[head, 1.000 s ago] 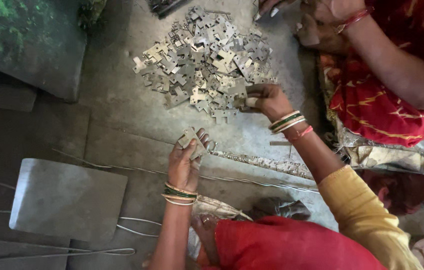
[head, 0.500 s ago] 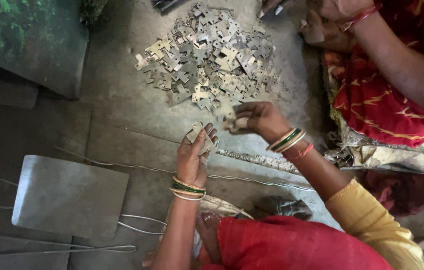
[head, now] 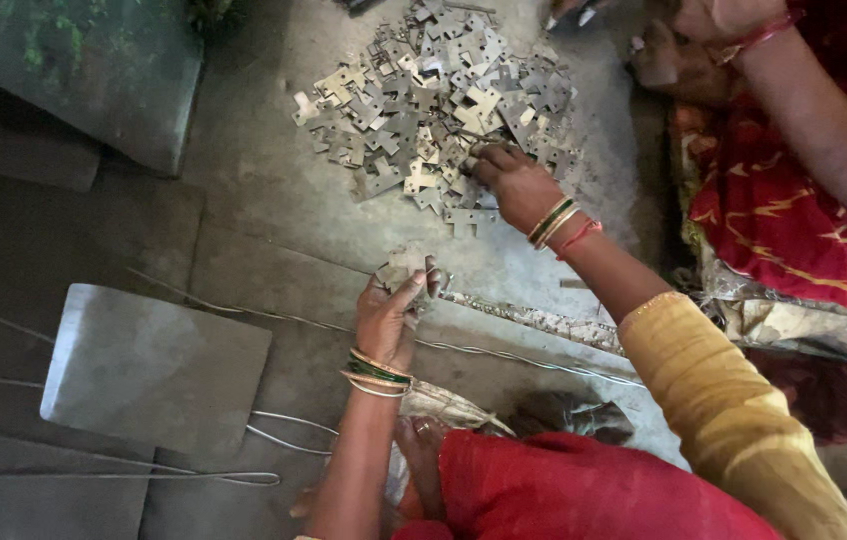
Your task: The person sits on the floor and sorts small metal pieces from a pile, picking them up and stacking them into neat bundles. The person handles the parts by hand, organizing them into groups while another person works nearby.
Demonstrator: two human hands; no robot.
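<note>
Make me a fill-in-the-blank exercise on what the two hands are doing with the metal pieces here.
1. The right hand reaches into the pile of metal pieces lying on the ______.
2. The left hand holds a small ______ of the same flat pieces.
3. Both wrists wear ______.
4. Left of the left hand lies a flat metal ______ over thin wires.

Missing words: floor; stack; bangles; sheet
</note>
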